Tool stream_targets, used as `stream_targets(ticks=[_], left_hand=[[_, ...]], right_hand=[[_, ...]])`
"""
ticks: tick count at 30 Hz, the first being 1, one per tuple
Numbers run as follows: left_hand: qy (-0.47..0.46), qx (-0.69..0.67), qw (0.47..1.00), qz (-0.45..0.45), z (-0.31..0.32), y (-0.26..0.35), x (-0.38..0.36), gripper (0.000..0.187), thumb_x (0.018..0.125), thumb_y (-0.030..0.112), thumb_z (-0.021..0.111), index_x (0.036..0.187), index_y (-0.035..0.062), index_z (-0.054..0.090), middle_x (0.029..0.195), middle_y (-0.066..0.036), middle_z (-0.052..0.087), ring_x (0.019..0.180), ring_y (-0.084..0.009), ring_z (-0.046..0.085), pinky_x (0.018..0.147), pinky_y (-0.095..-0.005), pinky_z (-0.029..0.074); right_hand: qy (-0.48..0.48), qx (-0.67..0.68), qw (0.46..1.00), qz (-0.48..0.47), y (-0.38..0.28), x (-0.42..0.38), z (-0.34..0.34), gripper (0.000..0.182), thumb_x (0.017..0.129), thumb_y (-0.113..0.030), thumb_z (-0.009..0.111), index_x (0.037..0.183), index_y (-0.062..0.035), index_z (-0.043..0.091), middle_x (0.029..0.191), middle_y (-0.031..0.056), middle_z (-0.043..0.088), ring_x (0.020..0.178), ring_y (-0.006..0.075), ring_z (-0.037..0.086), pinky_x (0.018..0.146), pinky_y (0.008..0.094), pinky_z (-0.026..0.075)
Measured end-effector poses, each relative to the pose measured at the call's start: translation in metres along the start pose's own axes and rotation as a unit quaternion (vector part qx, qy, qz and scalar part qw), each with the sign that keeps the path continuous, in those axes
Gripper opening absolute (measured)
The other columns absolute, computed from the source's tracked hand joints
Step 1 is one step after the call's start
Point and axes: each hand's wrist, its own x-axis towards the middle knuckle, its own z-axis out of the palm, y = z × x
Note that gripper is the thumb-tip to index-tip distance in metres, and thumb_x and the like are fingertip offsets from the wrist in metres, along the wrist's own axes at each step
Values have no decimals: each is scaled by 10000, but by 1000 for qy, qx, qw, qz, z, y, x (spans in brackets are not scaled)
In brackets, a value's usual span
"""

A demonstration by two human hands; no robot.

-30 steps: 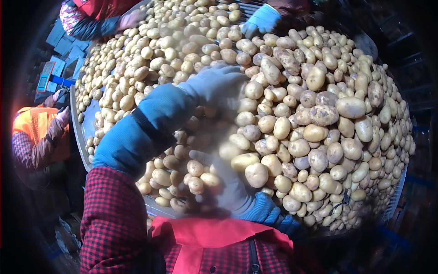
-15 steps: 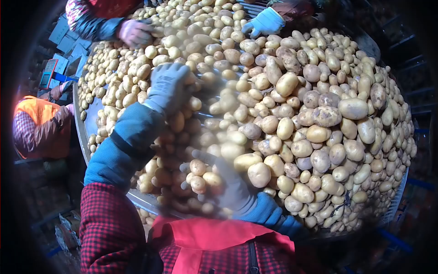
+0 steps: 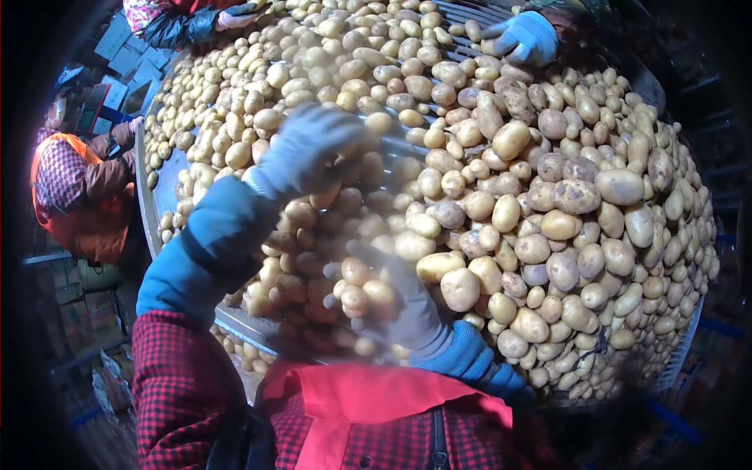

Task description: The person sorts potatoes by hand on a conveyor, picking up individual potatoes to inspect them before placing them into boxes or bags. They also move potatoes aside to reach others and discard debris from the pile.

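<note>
A wide heap of potatoes (image 3: 560, 223) covers the table in front of me. Over its middle-left part is my left hand (image 3: 309, 149) in a grey glove, blurred, its fingers bent down toward the potatoes; whether it grips one cannot be made out. My right hand (image 3: 407, 305), also gloved in grey, is low and near my body, fingers curled round several small potatoes (image 3: 355, 286). Between the two hands the potatoes are blurred, and bars of the surface show through.
A co-worker's blue-gloved hand (image 3: 526, 37) touches potatoes at the top right. Another co-worker's sleeve and gloved hand (image 3: 241, 14) are at the top left. A person in an orange vest (image 3: 82, 196) stands left, beyond the metal table edge (image 3: 147, 204). Boxes (image 3: 86, 309) lie behind.
My left hand has moved slightly right, and my right hand stays low with potatoes. The top-left co-worker's hand has moved up, while the blue-gloved one has shifted right. The view has shifted slightly.
</note>
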Motion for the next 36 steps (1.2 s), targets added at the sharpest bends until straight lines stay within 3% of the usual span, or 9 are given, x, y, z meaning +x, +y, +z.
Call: stream_targets(ticks=[2,10,12,17,24,28,32,33,36], left_hand=[[-89,18,996,27,29,9,16,557,790,388,808,1294,188,682,1288,-71,651,1193,-307,610,1022,-472,470],[-217,25,972,-86,34,21,32,356,777,388,817,1042,158,754,1250,-45,643,1125,-317,597,901,-484,524],[-208,17,975,-79,24,26,14,300,790,370,810,984,150,747,1215,-42,653,1118,-307,596,891,-473,527],[-183,53,979,-68,3,34,-27,331,731,320,819,1004,159,726,1147,-35,682,1243,-304,579,973,-510,474],[-90,95,991,-37,-15,34,-77,273,736,262,787,964,146,691,1078,-40,669,1245,-304,588,1023,-535,440],[-72,110,988,-83,-24,32,-114,190,777,243,749,925,143,682,1113,-65,682,1227,-331,598,1050,-542,428],[6,150,979,-136,-33,24,-116,210,801,214,759,980,126,692,1214,-89,695,1237,-354,599,1043,-539,434],[29,175,975,-136,-35,18,-110,240,802,199,768,1015,118,693,1210,-96,698,1224,-363,606,1035,-537,442],[45,233,962,-134,-44,7,-81,246,831,169,760,1058,103,691,1203,-106,703,1179,-363,627,1009,-529,458]], right_hand=[[-3,0,1000,1,3,1,-6,738,887,89,695,1558,-47,418,1485,131,543,1218,197,624,921,290,585],[37,36,999,9,4,0,-7,767,870,28,699,1572,-41,399,1459,128,565,1246,245,636,983,333,565],[44,-15,999,-2,0,-1,4,637,1005,-206,578,1586,-51,369,1385,143,570,1143,263,655,847,319,584],[-23,131,991,34,3,1,-13,596,1026,-92,591,1586,-50,391,1472,127,566,1277,221,630,1026,345,564],[-23,-7,1000,-7,11,6,-15,612,1149,-484,334,1596,-71,389,1416,96,584,1186,204,649,923,316,574],[1,86,996,23,12,4,-11,581,1154,-448,349,1600,-78,393,1399,97,589,1174,213,651,868,316,569],[13,-93,994,-57,7,-1,3,546,1131,-326,456,1599,-53,384,1392,117,592,1166,223,657,835,284,560],[18,123,992,-11,3,-1,8,541,1115,-288,491,1585,-38,395,1384,131,601,1136,216,675,857,286,567],[62,31,998,-8,4,-2,4,553,1060,-135,572,1574,-24,400,1374,128,613,1129,209,682,905,295,577]])
